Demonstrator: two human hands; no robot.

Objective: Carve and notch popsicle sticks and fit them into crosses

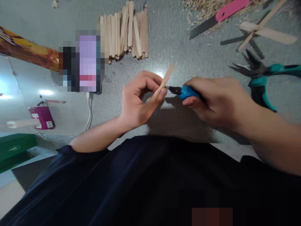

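My left hand pinches a pale wooden craft stick between thumb and fingertips; the stick slants up to the right, and its middle looks narrowed or twisted. From the right, my right hand grips small blue-handled pliers. Their dark jaws point left and end right beside the left fingertips, near the middle of the stick. Whether the jaw tips touch the stick or something small there, I cannot tell. The fingers hide most of the pliers' handles.
A row of craft sticks lies at the back. A pink-handled saw blade rests by wood shavings. At right are a wooden propeller-like cross and teal pliers. A blurred phone, cable and purple power strip are left.
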